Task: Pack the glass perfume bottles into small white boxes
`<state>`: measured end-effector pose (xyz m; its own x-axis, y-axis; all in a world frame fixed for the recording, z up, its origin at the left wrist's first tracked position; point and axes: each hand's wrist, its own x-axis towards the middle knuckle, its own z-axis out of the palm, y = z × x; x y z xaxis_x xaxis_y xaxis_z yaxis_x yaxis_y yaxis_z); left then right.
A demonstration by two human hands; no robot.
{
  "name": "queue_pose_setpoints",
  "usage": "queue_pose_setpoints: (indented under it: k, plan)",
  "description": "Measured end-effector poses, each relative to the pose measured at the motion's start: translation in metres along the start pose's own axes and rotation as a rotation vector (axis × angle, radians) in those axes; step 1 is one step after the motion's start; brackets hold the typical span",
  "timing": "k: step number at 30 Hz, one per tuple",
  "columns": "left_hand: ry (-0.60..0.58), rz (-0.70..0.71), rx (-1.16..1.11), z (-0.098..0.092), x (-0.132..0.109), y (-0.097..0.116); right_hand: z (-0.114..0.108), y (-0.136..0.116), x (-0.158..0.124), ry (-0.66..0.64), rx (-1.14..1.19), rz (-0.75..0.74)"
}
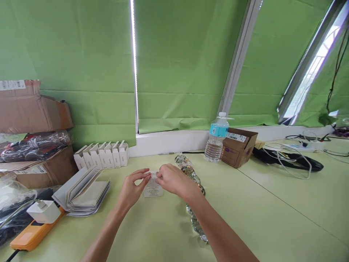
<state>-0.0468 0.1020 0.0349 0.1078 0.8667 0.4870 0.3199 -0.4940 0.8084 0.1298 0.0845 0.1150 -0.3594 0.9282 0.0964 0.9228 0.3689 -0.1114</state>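
Observation:
A small white printed carton [153,190] is in front of me above the yellow-green table, fine text on its near face. Whether it is flat or folded out I cannot tell. At its upper left edge, my left hand [135,185] pinches it between thumb and fingers. My right hand [172,179] is closed at its upper right corner, the fingertips partly hidden behind the knuckles. Just right of the carton runs a line of shiny clear round pieces [196,226], partly covered by my right forearm.
Several upright white boxes [102,155] line the back left, near a stack of flat white cartons [88,198]. An orange power strip [29,233] and cardboard boxes [32,109] sit left. A water bottle [215,143], brown box [236,147] and black pouch [305,163] stand right.

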Motion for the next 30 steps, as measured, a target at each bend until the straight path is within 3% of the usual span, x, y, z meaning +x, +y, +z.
queue_pose_setpoints:
  k: [10, 19, 26, 30]
  plan:
    - [0.004, 0.001, 0.002, -0.001, -0.002, 0.01, 0.003, -0.007, -0.004, -0.02, 0.004, 0.011]
    - [-0.036, -0.16, -0.211, 0.01, -0.006, -0.003, 0.007, -0.02, -0.004, -0.002, 0.056, -0.051]
    - [-0.257, -0.331, -0.35, 0.009, -0.014, -0.01, 0.01, -0.019, -0.002, -0.016, 0.047, -0.079]
    - [-0.245, -0.345, -0.285, 0.001, -0.013, -0.012, 0.012, -0.016, 0.001, -0.012, 0.03, -0.093]
